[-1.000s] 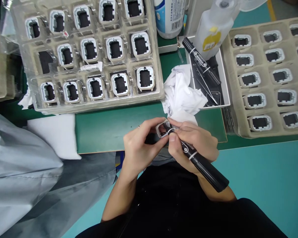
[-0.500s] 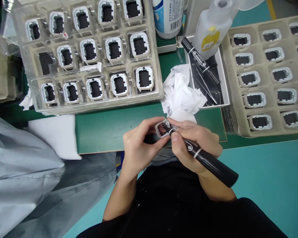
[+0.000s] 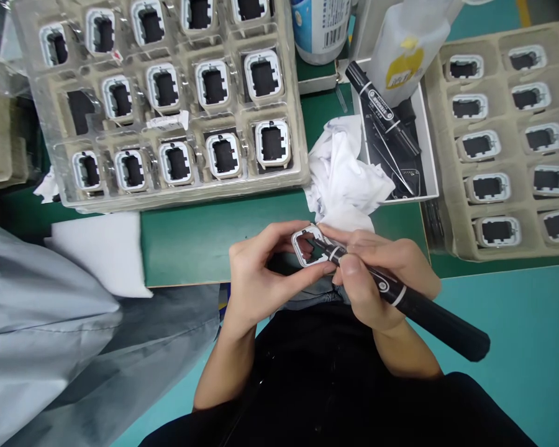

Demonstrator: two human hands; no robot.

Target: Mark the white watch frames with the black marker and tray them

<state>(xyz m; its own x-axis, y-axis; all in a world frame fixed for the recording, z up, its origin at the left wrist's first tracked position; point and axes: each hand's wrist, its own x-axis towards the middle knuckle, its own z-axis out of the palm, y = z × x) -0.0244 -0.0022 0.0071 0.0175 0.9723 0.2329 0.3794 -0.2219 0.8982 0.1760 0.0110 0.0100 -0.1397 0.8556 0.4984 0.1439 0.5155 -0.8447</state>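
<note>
My left hand (image 3: 256, 279) pinches a small white square frame (image 3: 306, 246) between thumb and fingers, just above the near edge of the green mat (image 3: 200, 239). My right hand (image 3: 377, 279) grips a thick black marker (image 3: 414, 304) like a pen. Its tip rests inside the frame's dark opening, and its capped end points down to the right. Both hands are closed on what they hold.
A clear tray (image 3: 168, 105) of several white frames stands at the back left. A beige tray (image 3: 507, 143) of similar parts is on the right. Between them lie a crumpled white cloth (image 3: 345, 171), a white box (image 3: 426, 167) holding another marker (image 3: 382, 108), and bottles (image 3: 319, 28). Grey fabric (image 3: 46, 329) lies at the left.
The marker has swung flatter, its rear end moving right and down. The white frame has turned more face-up in my left fingers. The view shifted slightly.
</note>
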